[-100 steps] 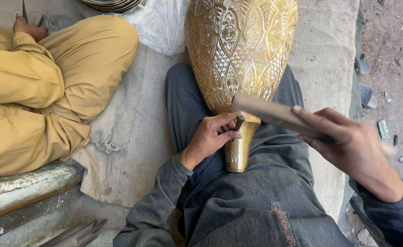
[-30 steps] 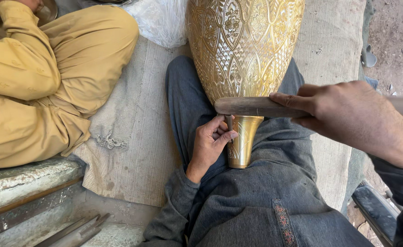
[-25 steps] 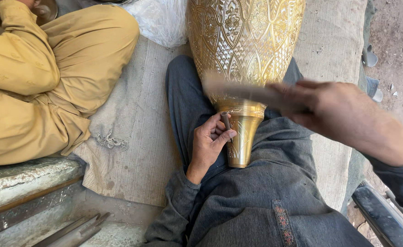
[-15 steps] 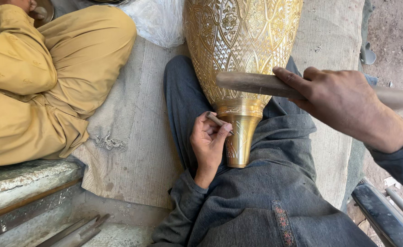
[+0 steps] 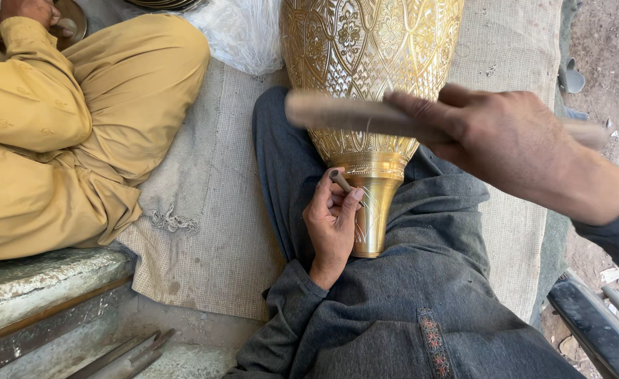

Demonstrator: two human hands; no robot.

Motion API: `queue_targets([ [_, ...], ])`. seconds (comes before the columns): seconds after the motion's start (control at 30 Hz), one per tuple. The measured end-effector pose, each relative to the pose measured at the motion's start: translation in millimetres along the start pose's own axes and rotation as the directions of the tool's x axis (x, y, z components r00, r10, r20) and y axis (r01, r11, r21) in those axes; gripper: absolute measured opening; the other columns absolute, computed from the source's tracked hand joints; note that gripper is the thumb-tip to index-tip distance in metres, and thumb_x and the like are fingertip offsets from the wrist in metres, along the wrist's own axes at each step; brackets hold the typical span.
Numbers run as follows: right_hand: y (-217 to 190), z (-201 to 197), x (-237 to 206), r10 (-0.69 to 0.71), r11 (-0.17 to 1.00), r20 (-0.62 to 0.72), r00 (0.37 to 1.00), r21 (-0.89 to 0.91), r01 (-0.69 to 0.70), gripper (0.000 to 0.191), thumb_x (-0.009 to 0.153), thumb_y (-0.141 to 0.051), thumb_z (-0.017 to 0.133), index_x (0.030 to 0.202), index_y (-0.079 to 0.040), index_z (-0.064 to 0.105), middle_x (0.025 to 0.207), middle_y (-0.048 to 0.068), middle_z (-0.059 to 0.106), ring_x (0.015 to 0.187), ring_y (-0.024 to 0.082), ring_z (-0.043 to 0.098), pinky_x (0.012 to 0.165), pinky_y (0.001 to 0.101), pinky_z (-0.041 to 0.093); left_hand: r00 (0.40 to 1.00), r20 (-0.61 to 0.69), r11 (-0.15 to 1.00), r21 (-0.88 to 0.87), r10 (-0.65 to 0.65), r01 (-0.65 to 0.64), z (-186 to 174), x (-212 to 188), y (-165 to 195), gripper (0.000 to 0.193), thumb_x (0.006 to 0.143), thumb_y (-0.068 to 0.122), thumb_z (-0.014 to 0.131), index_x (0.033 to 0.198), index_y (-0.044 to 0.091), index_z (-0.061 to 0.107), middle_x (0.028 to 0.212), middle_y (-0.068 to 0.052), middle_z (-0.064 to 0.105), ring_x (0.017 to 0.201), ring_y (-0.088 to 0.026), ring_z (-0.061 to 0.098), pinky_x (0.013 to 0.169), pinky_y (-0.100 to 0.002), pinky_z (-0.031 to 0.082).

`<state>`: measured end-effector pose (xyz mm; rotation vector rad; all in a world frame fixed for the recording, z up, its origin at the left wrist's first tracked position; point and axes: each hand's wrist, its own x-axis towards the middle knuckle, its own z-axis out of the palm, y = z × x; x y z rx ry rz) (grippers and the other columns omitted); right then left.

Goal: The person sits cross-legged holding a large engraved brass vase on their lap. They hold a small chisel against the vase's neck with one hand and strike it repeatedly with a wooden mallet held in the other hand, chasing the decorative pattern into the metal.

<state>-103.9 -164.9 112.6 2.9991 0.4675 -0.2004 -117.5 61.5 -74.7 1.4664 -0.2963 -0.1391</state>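
Left hand [image 5: 332, 223] fingers pinching chisel [image 5: 340, 180] against brass vase [image 5: 370, 84] neck, right hand [image 5: 506, 144] gripping raised wooden mallet [image 5: 351, 114].

the vase [image 5: 373, 63] above the left hand's [image 5: 332, 224] grip is bright gold, chased with floral medallions and fine hatching; its neck beside that grip is plainer gold. the lap under it is dark grey-blue cloth. left of the grip: beige woven mat [image 5: 211, 210], mustard-yellow clothes [image 5: 64, 133].
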Motion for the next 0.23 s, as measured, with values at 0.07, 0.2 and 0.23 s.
queue_targets([
  [0.07,-2.6,-7.3,-1.8,-0.058,0.995,0.064,0.996,-0.075,0.063,0.056,0.096,-0.036,0.064,0.15,-0.03,0.053,0.083,0.003,0.07,0.051,0.011,0.065,0.047,0.0271,0.06,1.0,0.025,0.999,0.037,-0.002,0.001,-1.8,0.3,-0.9,0.03,0.104,0.013,0.069,0.131,0.001,0.063,0.094,-0.006,0.073,0.085,-0.011,0.073,0.074,-0.024,0.064],
  [0.2,-13.0,-11.1,-1.6,-0.036,0.999,-0.041,0.999,-0.035,0.035,0.063,0.087,-0.039,0.069,0.147,-0.025,0.056,0.086,0.005,0.071,0.052,0.015,0.067,0.046,0.0297,0.059,0.999,0.02,0.999,0.031,-0.03,0.029,-0.8,-0.6,-2.2,0.031,0.102,0.013,0.071,0.129,0.0,0.065,0.092,-0.007,0.071,0.082,-0.011,0.07,0.072,-0.024,0.063],
  [0.23,-14.2,-9.7,4.2,0.014,0.994,-0.099,0.995,0.111,-0.003,0.064,0.087,-0.038,0.071,0.147,-0.02,0.057,0.084,0.006,0.072,0.051,0.016,0.066,0.045,0.0313,0.058,0.999,0.013,0.999,0.041,-0.036,0.035,0.1,0.0,-2.8,0.032,0.101,0.013,0.072,0.129,0.0,0.066,0.09,-0.007,0.071,0.079,-0.012,0.07,0.07,-0.023,0.062],
])
